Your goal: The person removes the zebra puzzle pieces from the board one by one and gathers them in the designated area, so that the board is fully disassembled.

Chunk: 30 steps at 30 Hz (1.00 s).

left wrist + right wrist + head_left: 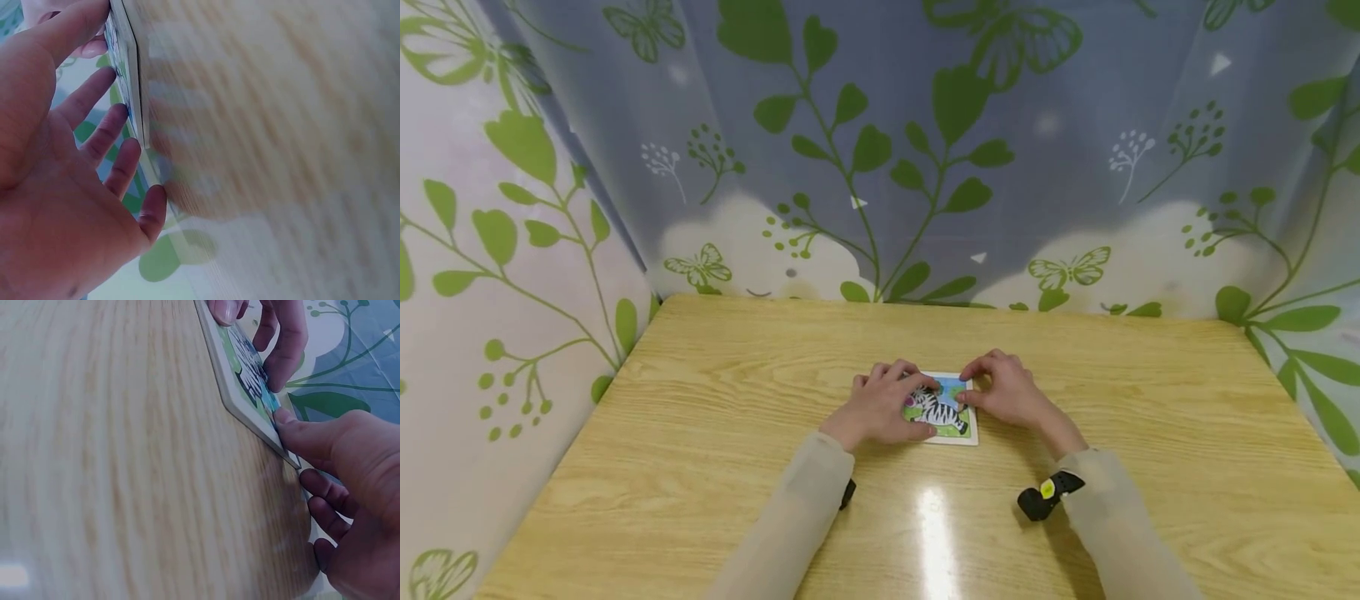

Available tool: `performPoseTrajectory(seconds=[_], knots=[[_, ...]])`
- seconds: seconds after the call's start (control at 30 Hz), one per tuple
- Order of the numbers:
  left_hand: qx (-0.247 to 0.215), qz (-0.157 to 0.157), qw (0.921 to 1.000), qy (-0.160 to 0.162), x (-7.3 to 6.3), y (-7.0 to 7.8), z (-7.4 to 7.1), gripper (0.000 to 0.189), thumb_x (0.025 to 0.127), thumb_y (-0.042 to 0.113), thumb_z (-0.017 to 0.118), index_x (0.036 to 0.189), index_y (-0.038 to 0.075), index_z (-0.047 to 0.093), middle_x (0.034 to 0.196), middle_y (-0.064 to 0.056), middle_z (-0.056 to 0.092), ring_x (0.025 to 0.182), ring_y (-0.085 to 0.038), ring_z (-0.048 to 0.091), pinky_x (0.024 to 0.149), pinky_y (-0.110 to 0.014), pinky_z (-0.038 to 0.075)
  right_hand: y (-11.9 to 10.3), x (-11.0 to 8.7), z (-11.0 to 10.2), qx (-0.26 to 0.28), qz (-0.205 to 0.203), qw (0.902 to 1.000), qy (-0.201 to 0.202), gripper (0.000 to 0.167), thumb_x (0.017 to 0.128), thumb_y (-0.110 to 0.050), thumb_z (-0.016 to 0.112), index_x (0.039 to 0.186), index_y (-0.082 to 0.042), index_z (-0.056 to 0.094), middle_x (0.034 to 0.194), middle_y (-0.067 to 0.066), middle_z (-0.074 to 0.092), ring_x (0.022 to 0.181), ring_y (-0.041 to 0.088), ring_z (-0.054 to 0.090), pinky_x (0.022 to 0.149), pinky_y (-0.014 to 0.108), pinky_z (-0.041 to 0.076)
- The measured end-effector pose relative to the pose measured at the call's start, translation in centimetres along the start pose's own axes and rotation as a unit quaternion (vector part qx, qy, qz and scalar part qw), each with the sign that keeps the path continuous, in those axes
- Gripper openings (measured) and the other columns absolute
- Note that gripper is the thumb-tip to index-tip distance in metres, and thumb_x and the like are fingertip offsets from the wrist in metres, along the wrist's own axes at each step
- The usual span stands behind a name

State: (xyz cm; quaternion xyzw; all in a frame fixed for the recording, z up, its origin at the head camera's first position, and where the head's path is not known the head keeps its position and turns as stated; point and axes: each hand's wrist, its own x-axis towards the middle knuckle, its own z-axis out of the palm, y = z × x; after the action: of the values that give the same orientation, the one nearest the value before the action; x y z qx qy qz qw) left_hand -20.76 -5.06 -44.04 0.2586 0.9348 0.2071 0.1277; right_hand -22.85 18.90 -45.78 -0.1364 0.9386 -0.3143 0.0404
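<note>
A small flat zebra picture board (953,427) with a pale rim lies on the wooden table. It shows a striped zebra on green and blue. My left hand (883,406) spreads over its left side, thumb near the lower edge and fingertips on the upper part. In the left wrist view those fingers (112,128) are parted and gently bent along the board's edge. From the right, my right hand (1009,392) touches the board, its thumb (306,434) pressing the picture near the rim. The other right fingers (328,494) lie beyond the edge, the index partly hidden behind the thumb.
The wood-grain table (737,375) reaches back to a curtain (1045,150) printed with leaves and butterflies. Another patterned sheet (497,275) hangs along the left side. A black wrist strap (1051,493) sits at the right cuff. Light reflects off the table's front.
</note>
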Motion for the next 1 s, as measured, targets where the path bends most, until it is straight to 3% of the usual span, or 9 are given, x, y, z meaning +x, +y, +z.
performPoseTrajectory(seconds=[0.33,0.67,1.0], knots=[[-0.010,-0.009,0.9999,-0.006,-0.21,0.22,-0.32,0.059,0.089,0.048,0.075,0.142,0.035,0.056,0.151,0.001,0.043,0.138,-0.033,0.037,0.103,-0.053,0.032,0.26,-0.25,0.36,0.024,-0.001,0.9996,0.016,0.025,0.084,-0.024,0.085,0.103,-0.010,0.077,0.110,0.012,0.066,0.108,0.034,0.057,0.098,0.055,0.038],[-0.012,-0.013,0.9998,-0.007,-0.05,0.20,-0.02,0.059,0.088,0.049,0.076,0.141,0.035,0.056,0.150,0.001,0.043,0.137,-0.032,0.037,0.102,-0.053,0.032,0.27,-0.17,0.50,0.026,0.012,0.9996,-0.004,0.015,0.088,-0.022,0.081,0.094,-0.011,0.074,0.116,0.015,0.061,0.113,0.040,0.050,0.097,0.061,0.030],[-0.006,-0.009,0.9999,-0.001,0.24,0.11,-0.20,0.057,0.088,0.050,0.075,0.140,0.036,0.056,0.150,0.002,0.043,0.138,-0.032,0.037,0.102,-0.053,0.032,0.04,-0.21,0.35,0.027,0.007,0.9996,0.006,0.019,0.089,-0.023,0.080,0.103,-0.012,0.073,0.118,0.015,0.061,0.111,0.038,0.049,0.094,0.057,0.029]])
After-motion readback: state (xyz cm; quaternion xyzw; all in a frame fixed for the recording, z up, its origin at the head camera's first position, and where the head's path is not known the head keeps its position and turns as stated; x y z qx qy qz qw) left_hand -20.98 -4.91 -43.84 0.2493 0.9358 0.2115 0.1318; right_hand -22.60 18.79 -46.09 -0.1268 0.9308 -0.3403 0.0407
